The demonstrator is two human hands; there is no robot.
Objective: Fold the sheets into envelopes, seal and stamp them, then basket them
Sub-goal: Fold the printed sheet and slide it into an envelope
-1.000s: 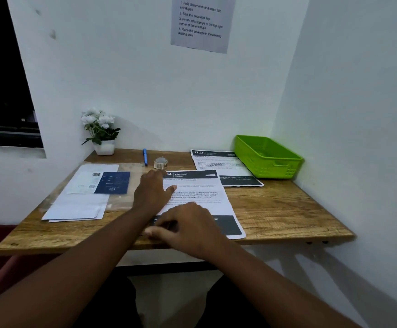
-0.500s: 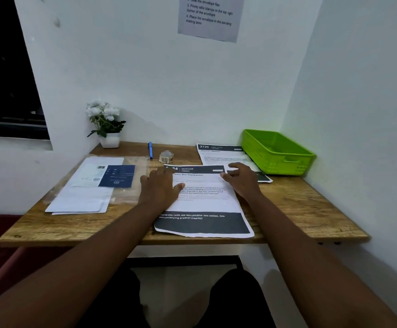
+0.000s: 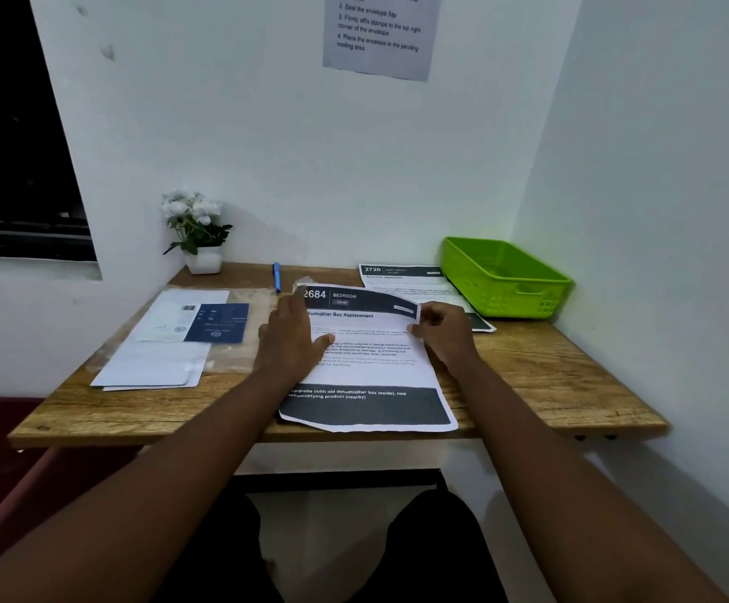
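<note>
Two sheets [image 3: 367, 354] (one lifted); right hand [image 3: 445, 337] pinching it, left hand [image 3: 291, 341] spread flat.

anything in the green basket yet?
No. The green basket at the desk's back right corner shows only its bare floor and walls, and both printed sheets lie outside it on the desk.

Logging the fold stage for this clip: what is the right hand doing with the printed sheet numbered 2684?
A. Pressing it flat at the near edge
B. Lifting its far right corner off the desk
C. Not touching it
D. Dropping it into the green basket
B: the right hand pinches the far right corner of the 2684 sheet, which curls up off the desk.
</note>
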